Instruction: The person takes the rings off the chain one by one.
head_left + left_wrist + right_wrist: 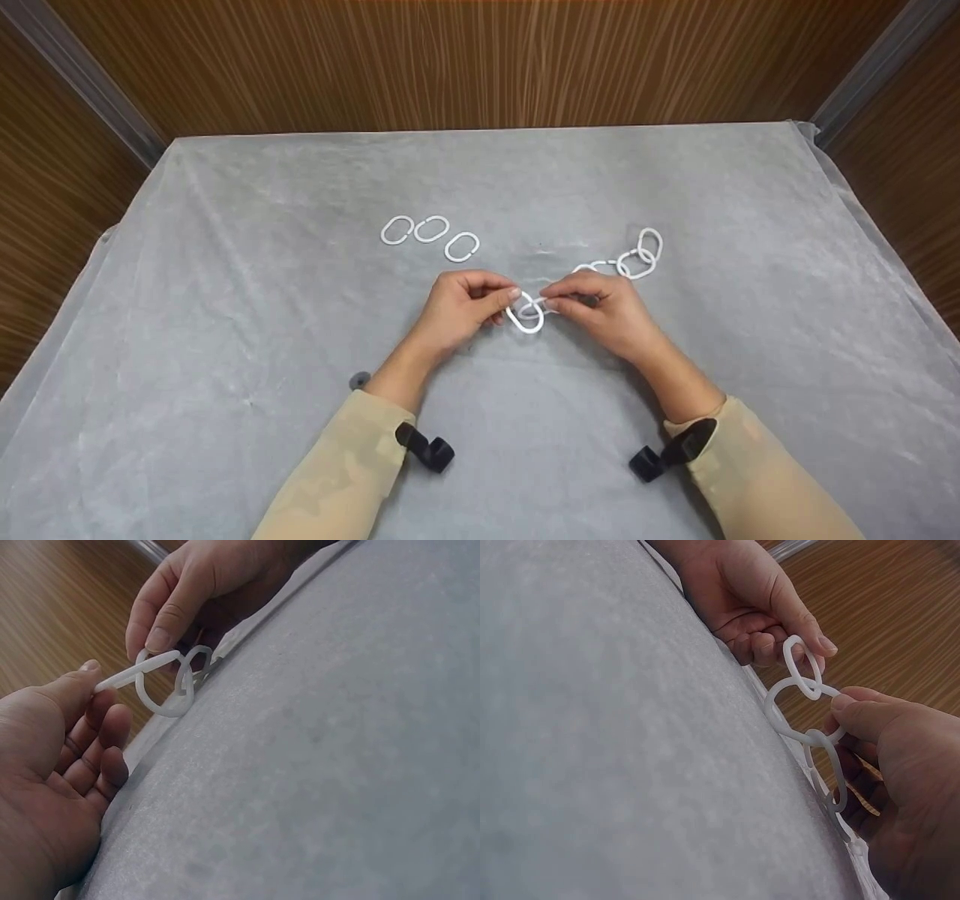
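My left hand [469,304] pinches a white oval plastic chain link [530,331] between thumb and forefinger. That link passes through a second white link [769,706], the end one of a chain, pinched by my right hand [604,307] between thumb and fingertips. In the right wrist view another link [841,778] hangs from the second, below the right fingertips. The rest of the chain trails from behind the right hand to the right, ending in an oval link [660,241]. My right hand hides part of the chain.
Three loose white links lie on the grey cloth beyond my left hand: a left one [383,232], a middle one [431,241] and a nearer one [448,249]. Wood-grain panels [480,67] stand behind and beside the cloth-covered table [225,315].
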A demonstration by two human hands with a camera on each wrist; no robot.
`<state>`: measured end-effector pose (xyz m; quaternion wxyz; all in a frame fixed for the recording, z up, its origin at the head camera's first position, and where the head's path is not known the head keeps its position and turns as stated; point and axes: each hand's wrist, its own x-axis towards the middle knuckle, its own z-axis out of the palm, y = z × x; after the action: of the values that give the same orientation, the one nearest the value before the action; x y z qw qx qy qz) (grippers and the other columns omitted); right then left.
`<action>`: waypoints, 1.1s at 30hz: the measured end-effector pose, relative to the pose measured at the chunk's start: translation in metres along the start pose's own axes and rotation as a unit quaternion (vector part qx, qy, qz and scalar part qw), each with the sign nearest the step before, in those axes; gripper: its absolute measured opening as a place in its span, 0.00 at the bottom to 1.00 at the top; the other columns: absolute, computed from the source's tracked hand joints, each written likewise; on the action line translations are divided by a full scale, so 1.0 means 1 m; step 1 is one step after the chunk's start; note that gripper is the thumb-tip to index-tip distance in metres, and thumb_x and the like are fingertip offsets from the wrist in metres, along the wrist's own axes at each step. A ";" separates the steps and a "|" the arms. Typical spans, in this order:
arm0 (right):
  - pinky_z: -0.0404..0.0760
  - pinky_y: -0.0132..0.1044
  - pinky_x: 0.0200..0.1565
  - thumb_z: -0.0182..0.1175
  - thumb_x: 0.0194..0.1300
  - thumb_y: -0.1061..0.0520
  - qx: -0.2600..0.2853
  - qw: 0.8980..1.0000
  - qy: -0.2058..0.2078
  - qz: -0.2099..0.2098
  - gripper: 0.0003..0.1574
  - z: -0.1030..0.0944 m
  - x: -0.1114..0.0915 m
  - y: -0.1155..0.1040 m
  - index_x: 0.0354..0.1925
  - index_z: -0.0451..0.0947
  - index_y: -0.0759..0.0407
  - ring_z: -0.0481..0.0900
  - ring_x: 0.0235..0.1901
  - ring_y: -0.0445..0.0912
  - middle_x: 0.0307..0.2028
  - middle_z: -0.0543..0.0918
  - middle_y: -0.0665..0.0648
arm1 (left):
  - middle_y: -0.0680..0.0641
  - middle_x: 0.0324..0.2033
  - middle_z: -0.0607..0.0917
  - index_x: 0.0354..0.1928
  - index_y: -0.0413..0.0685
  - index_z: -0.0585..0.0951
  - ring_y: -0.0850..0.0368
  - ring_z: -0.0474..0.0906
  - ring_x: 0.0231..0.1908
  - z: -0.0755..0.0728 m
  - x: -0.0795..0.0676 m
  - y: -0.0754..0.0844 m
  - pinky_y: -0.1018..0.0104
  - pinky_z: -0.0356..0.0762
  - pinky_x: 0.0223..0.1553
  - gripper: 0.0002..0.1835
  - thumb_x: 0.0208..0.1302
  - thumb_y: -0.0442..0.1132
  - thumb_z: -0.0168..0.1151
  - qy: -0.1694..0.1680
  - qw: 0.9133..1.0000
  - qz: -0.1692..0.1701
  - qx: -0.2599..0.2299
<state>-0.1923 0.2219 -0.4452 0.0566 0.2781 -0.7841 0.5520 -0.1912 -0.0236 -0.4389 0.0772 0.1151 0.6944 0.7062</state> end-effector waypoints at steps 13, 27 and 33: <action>0.80 0.28 0.47 0.74 0.63 0.69 -0.003 1.000 0.001 -0.005 0.10 0.000 0.000 0.000 0.42 0.93 0.59 0.86 0.40 0.42 0.37 0.91 0.57 | 0.53 0.22 0.85 0.42 0.34 0.90 0.61 0.79 0.20 0.000 0.000 0.000 0.72 0.75 0.23 0.08 0.68 0.33 0.74 0.005 1.000 -0.009 0.011; 0.79 0.28 0.46 0.74 0.63 0.69 -0.001 1.000 -0.004 -0.001 0.11 -0.001 0.000 0.000 0.43 0.93 0.58 0.85 0.39 0.41 0.36 0.91 0.58 | 0.52 0.22 0.85 0.42 0.34 0.90 0.62 0.79 0.20 0.000 -0.001 0.001 0.72 0.75 0.23 0.07 0.68 0.33 0.74 0.006 1.000 -0.011 0.009; 0.80 0.28 0.46 0.74 0.63 0.70 0.000 1.000 -0.004 -0.003 0.11 -0.001 0.000 0.000 0.43 0.93 0.59 0.85 0.40 0.41 0.37 0.91 0.60 | 0.52 0.22 0.86 0.42 0.34 0.90 0.61 0.79 0.20 0.000 -0.001 0.001 0.72 0.75 0.22 0.07 0.68 0.33 0.74 0.007 1.000 -0.008 0.010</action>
<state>-0.1928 0.2225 -0.4452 0.0551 0.2830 -0.7836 0.5503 -0.1902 -0.0243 -0.4382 0.0767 0.1057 0.7025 0.6996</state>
